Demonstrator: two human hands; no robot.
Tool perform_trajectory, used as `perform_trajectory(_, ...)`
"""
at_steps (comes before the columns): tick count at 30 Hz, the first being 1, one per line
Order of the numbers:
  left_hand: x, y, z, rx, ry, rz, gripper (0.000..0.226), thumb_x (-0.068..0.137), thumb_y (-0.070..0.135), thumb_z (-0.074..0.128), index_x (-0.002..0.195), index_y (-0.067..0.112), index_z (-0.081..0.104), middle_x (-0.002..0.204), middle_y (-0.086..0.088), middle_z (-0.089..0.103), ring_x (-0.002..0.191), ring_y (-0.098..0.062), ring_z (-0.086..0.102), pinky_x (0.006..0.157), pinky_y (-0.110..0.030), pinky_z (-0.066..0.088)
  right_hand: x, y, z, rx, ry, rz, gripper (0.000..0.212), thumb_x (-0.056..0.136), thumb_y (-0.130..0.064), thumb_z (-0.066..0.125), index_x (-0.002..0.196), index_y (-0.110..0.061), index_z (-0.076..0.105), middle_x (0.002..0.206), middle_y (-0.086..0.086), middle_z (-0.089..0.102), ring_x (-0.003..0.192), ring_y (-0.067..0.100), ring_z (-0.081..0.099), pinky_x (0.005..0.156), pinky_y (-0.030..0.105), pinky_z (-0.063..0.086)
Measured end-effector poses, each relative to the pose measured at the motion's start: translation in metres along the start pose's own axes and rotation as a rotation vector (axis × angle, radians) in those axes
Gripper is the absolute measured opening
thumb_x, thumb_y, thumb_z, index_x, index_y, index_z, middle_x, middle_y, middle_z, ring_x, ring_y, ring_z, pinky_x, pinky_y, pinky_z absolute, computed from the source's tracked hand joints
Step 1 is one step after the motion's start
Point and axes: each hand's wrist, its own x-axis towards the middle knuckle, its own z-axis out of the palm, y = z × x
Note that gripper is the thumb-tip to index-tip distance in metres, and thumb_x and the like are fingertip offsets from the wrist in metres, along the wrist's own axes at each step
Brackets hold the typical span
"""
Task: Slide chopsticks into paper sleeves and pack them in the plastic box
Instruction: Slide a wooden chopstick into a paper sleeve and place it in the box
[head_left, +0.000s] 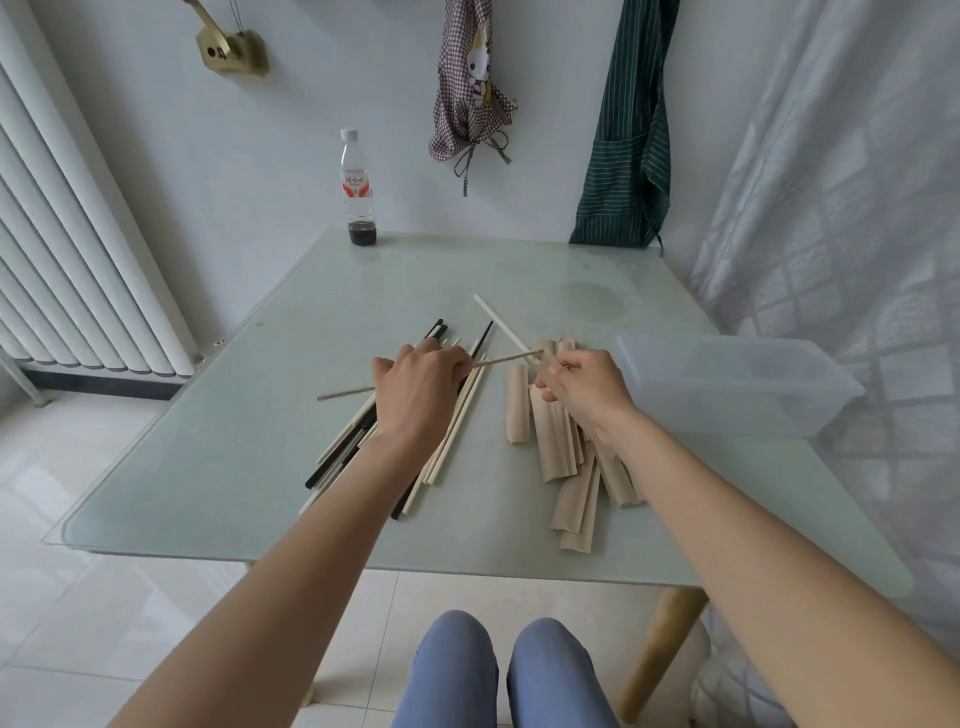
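While the left hand (415, 384) pinches one thin tan chopstick (345, 392) level above the loose pile of chopsticks (457, 415), the right hand (582, 387) grips one paper sleeve (546, 358) and one pale chopstick (498, 322) that angles up and away. The tan chopstick's tip meets the sleeve's mouth. Roughly eight more sleeves (558, 447) lie under the right wrist. One clear plastic box (737, 384) stands on the glass table (260, 467) to the right; one bottle (358, 192) stands at the far edge.
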Motion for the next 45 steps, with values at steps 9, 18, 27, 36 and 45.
perform_trajectory(9,0.007,0.004,-0.005,0.147,0.113,0.066,0.018,0.097,0.024,0.049,0.102,0.027,0.066,0.103,-0.001,0.057,0.106,-0.027,0.044,0.098,-0.038,0.023,0.001,0.001,-0.01,-0.251,-0.081,-0.168,0.024,0.091,-0.014,0.047,0.091,-0.004,0.068,0.092,0.012,0.068,0.087,0.028,0.063,0.086,0.04,0.047)
perform_trajectory(18,0.014,0.0,-0.012,0.062,-0.007,0.138,0.021,0.096,0.029,0.049,0.105,0.028,0.069,0.105,0.0,0.057,0.11,-0.025,0.045,0.115,-0.038,0.009,0.002,-0.001,-0.021,-0.383,-0.248,-0.217,0.023,0.096,-0.019,0.048,0.106,-0.017,0.069,0.094,0.001,0.062,0.096,0.022,0.058,0.087,0.037,0.043)
perform_trajectory(27,0.018,0.006,-0.008,-0.039,-0.122,0.16,0.018,0.092,0.032,0.057,0.106,0.029,0.068,0.103,0.004,0.061,0.106,-0.019,0.051,0.1,-0.034,0.027,-0.008,-0.007,-0.022,-0.271,-0.316,-0.271,0.023,0.095,-0.01,0.049,0.103,-0.006,0.07,0.089,0.008,0.067,0.068,0.008,0.059,0.07,0.021,0.042)
perform_trajectory(36,0.022,0.017,-0.006,-0.124,-0.191,0.112,0.017,0.09,0.016,0.056,0.097,0.022,0.07,0.096,0.004,0.069,0.099,-0.022,0.057,0.084,-0.031,0.032,-0.011,-0.011,-0.024,-0.307,-0.286,-0.297,0.022,0.095,-0.012,0.051,0.101,-0.009,0.071,0.088,0.01,0.069,0.07,0.011,0.059,0.066,0.015,0.04)
perform_trajectory(45,0.022,0.011,-0.005,-0.091,-0.153,0.067,0.018,0.094,0.016,0.051,0.099,0.021,0.067,0.096,0.002,0.067,0.098,-0.022,0.056,0.081,-0.027,0.024,-0.011,-0.008,-0.029,-0.323,-0.249,-0.291,0.021,0.095,-0.014,0.051,0.091,-0.016,0.072,0.073,0.003,0.062,0.07,0.011,0.056,0.061,0.018,0.037)
